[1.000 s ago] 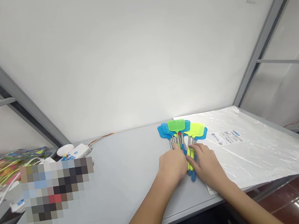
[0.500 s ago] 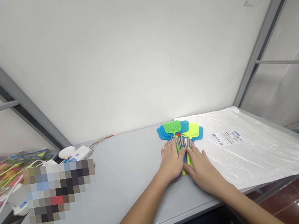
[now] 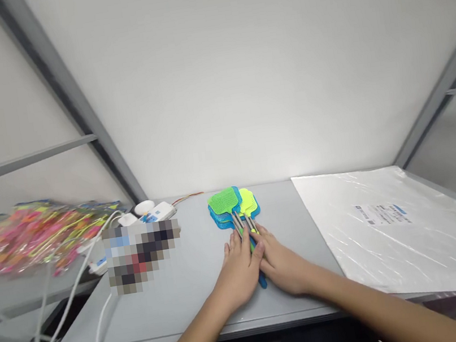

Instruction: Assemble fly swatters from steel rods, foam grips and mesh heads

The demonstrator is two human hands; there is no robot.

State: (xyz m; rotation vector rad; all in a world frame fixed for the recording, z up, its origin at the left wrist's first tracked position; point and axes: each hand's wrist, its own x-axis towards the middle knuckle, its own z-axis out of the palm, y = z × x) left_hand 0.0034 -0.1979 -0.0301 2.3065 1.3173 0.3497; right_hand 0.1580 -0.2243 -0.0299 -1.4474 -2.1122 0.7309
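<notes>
Several fly swatters (image 3: 224, 201) lie in a bundle on the grey table, their mesh heads green, yellow and blue and pointing to the wall. Metal shafts run from the heads down to coloured handles. My left hand (image 3: 239, 269) presses on the handles from the left, its fingers partly curled over them. From the right side my right hand (image 3: 283, 264) closes on the same bundle, thumb under the left one. Both hands cover most of the handles; a blue handle end (image 3: 262, 280) shows between the wrists.
A white plastic-wrapped package (image 3: 377, 251) with a label lies on the table's right. At the left stand white power strips (image 3: 159, 211), a round white object (image 3: 145, 207), cables (image 3: 67, 315) and a blurred-out patch. Farther left is a heap of colourful bagged items (image 3: 36, 234).
My hands have slid the fly swatters left along the table, away from the white package's edge. The swatter heads sit closer together, and the camera view has turned left.
</notes>
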